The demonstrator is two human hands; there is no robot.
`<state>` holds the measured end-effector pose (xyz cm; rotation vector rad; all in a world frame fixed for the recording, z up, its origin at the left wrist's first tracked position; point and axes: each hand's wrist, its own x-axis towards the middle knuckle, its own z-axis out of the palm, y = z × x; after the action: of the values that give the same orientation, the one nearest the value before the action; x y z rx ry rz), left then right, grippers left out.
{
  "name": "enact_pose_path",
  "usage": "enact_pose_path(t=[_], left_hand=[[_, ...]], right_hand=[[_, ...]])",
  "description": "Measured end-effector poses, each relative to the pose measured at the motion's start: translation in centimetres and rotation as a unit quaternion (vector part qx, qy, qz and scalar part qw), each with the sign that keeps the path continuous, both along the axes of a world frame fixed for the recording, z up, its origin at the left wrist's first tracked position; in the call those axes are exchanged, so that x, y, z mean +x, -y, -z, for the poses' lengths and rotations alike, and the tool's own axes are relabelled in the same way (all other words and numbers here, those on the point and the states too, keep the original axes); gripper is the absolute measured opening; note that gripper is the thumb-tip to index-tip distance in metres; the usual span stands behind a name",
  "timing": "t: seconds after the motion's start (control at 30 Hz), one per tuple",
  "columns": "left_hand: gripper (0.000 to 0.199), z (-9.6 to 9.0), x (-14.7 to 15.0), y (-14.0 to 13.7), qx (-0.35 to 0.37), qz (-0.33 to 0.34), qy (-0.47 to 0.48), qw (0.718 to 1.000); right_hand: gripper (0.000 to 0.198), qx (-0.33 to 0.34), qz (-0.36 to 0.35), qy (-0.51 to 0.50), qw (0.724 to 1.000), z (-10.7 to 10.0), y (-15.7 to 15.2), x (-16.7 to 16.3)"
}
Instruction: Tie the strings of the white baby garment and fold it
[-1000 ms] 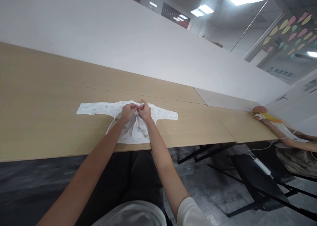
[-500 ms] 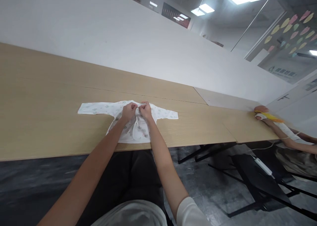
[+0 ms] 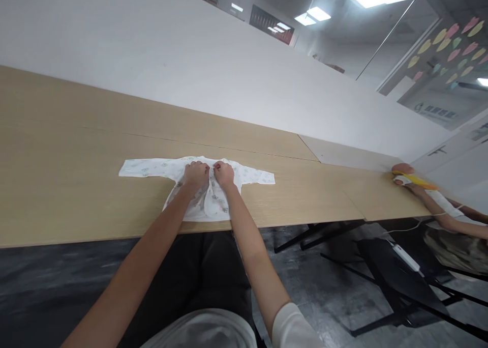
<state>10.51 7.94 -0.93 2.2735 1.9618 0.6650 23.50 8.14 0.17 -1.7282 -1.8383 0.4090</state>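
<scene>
A small white baby shirt (image 3: pixel 217 204) with a faint print lies on the table, its two sleeves spread to the left and right. At the front opening near the neckline, my left hand (image 3: pixel 197 174) is closed on the cloth. Close beside it, my right hand (image 3: pixel 224 174) pinches the other edge of the opening. The fingertips of both hands almost meet there. Whatever fastener sits between them is too small to make out. Below the hands the front panels are rumpled and slightly parted.
The wooden table (image 3: pixel 95 195) runs along a white wall (image 3: pixel 152 63). Far right, another person's arms (image 3: pixel 430 200) reach to a doll (image 3: pixel 402 169) with yellow cloth. A black folding chair (image 3: pixel 396 282) with a white power strip (image 3: pixel 407 259) stands below the table.
Both hands have shifted slightly down the opening and turned, with the fingers curled in more. The shirt stays in place.
</scene>
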Motion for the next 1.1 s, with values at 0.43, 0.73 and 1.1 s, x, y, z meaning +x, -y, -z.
enact_pose_path(t=[0.43,0.73,1.1], left_hand=[[0.064,-0.7,-1.2,1.0,-0.149,0.003,0.094,0.984],[0.045,-0.6,-1.5,2.6,-0.066,0.100,0.048,0.992],[0.025,0.4,-0.8,2.3,-0.021,0.117,0.151,0.981]], right_hand=[[0.024,-0.068,-0.048,0.068,0.994,-1.5,3.3,-0.1],[0.013,-0.096,-0.048,-0.080,0.991,-0.8,2.4,2.4],[0.027,-0.096,-0.053,-0.212,0.971,0.1,1.8,2.6]])
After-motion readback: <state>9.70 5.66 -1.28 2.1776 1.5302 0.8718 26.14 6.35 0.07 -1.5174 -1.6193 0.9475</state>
